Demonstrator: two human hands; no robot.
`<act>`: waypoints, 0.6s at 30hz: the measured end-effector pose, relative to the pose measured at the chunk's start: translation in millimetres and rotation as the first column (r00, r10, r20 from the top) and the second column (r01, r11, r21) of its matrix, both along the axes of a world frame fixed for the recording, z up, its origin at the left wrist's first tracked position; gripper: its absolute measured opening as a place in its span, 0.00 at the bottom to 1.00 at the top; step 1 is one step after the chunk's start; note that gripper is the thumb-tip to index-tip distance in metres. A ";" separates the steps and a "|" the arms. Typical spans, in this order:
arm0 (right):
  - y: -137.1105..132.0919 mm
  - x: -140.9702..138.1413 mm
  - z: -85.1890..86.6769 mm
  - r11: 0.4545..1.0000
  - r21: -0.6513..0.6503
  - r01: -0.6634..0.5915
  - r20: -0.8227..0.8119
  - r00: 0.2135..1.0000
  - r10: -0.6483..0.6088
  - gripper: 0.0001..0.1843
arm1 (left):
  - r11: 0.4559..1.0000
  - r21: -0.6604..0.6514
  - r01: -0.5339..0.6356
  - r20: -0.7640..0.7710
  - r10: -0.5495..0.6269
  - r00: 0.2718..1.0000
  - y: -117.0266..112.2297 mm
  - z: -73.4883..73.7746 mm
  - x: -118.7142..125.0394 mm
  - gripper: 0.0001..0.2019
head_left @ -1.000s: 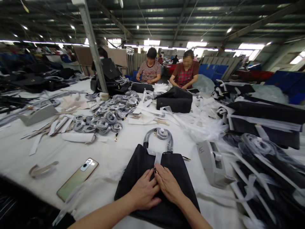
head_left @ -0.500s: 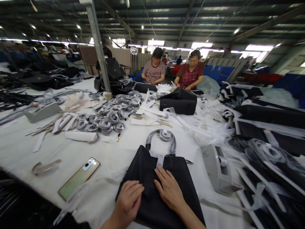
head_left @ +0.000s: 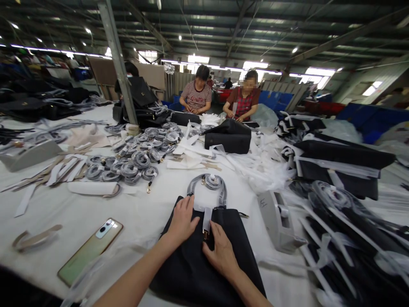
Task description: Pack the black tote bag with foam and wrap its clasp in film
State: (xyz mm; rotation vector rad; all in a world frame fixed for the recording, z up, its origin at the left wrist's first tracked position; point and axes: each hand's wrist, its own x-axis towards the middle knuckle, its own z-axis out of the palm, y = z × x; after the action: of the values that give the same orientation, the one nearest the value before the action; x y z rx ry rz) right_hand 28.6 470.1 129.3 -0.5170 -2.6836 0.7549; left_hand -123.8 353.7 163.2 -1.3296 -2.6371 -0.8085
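We saw the black handbag (head_left: pixel 194 273) lying on the near part of the white table (head_left: pixel 153 217), its looped handle (head_left: pixel 223 194) toward the far side. Our left hand (head_left: pixel 182 219) rested at the bag's upper left edge, fingers loose and thumb apart. Our right hand (head_left: pixel 220 249) lay on the bag beside the gold clasp (head_left: pixel 205 234); we could not tell whether its fingers gripped. Left of the bag, open tabletop and clear plastic (head_left: pixel 137 246) reached to the phone (head_left: pixel 91 251); rightward, a narrower gap led to the grey dispenser (head_left: pixel 276 224).
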 end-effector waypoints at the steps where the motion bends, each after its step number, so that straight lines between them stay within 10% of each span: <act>1: 0.1 -1.2 1.6 0.999 -0.041 0.013 0.000 1.000 -0.013 0.37 | 0.999 -0.046 0.011 -0.009 -0.011 1.000 11.1 -7.9 -3.1 0.31; 10: 19.7 -10.5 15.2 0.832 -0.541 0.127 0.073 0.992 -0.104 0.37 | 0.989 -0.149 -0.001 0.005 0.001 1.000 27.6 -41.2 -10.3 0.11; 18: 25.6 4.7 23.4 0.809 -0.545 0.220 0.049 0.972 -0.231 0.17 | 0.998 -0.064 -0.017 0.030 0.019 0.999 27.8 -44.6 -8.9 0.13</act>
State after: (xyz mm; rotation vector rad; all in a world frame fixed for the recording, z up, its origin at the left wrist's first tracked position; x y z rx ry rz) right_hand 33.3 495.7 152.7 -0.9372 -2.2954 1.4512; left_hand -132.7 381.5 118.5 -1.3165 -2.7157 -0.7550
